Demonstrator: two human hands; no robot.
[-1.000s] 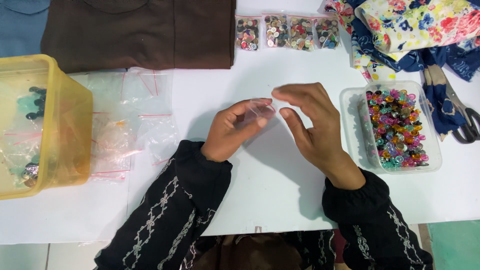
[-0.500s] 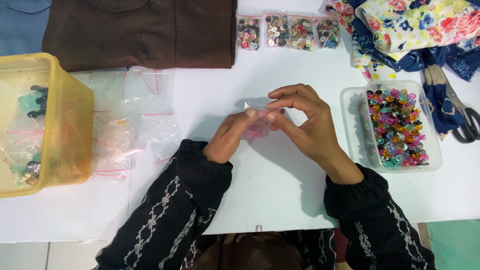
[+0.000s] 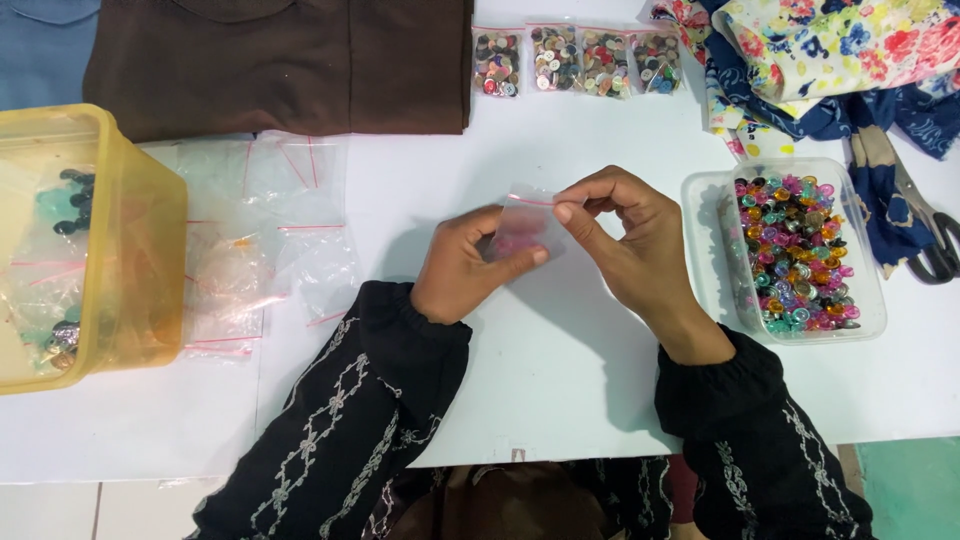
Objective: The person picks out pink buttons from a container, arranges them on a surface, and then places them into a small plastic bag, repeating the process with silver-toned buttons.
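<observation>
While the left hand [image 3: 462,268] steadies the bag [image 3: 522,228], the right hand [image 3: 628,248] pinches its top strip, both gripping above the surface [image 3: 560,400].

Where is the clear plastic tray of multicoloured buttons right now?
In the head view, the clear plastic tray of multicoloured buttons sits on the white table, just right of the right hand, left of the scissors.

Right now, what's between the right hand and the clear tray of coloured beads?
Nothing: in the head view, only bare white table separates the right hand from the clear tray.
</observation>
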